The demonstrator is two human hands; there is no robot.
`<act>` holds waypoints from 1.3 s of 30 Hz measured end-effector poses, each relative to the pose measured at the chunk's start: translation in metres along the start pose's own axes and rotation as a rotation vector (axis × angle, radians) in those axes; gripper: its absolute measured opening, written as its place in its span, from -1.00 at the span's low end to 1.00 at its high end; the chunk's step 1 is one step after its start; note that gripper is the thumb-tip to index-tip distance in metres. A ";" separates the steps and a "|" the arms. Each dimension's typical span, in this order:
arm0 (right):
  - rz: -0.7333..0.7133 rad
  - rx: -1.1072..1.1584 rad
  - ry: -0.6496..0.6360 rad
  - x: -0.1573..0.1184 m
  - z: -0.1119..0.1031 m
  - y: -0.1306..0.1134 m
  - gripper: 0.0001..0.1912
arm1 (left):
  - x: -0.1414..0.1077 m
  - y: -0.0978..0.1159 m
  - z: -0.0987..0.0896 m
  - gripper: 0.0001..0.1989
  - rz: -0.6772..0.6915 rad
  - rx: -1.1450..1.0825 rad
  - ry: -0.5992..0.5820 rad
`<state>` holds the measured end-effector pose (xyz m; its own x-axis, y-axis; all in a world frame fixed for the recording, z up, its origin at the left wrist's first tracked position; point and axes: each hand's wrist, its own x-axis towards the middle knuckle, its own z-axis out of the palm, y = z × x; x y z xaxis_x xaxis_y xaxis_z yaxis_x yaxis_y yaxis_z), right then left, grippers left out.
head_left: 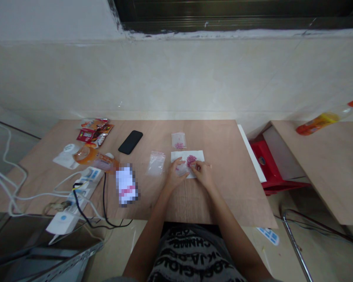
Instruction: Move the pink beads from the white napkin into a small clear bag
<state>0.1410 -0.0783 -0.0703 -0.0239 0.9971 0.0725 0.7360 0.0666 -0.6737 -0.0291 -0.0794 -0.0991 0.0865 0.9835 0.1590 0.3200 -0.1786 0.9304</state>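
Observation:
A pile of small pink beads (pixel 191 159) lies on a white sheet of paper (pixel 200 153) near the middle of the table. My left hand (pixel 174 174) rests on the paper's left side, thumb and forefinger apart, around a pale, see-through patch that I cannot make out clearly. A few pink specks show beside its fingers. My right hand (pixel 204 173) is at the lower right edge of the pile, fingertips pinched together; what is between them is too small to tell. Behind the paper lies a small clear bag (pixel 179 138) with pink beads in it.
Left of the paper are a clear zip bag (pixel 156 163), a black phone (pixel 130 142) and a blurred-out lit screen (pixel 126 186). Farther left lie an orange drink bottle (pixel 95 158), snack packets (pixel 94 132) and a power strip (pixel 84 192) with cables. Another bottle (pixel 323 121) lies on the right-hand table.

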 end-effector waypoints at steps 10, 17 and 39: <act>-0.072 0.189 -0.077 0.006 0.010 0.004 -0.77 | 0.000 -0.005 0.002 -0.25 0.034 -0.010 0.018; -0.010 0.116 -0.027 0.004 0.005 0.007 -0.71 | 0.000 0.000 0.000 -0.25 0.008 0.003 -0.003; 0.003 -0.152 -0.016 0.000 0.006 0.003 -0.77 | 0.000 0.005 -0.002 -0.24 -0.014 -0.003 -0.007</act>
<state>0.1391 -0.0781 -0.0773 -0.0315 0.9978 0.0586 0.8300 0.0588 -0.5547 -0.0292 -0.0802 -0.0936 0.0888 0.9856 0.1436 0.3185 -0.1647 0.9335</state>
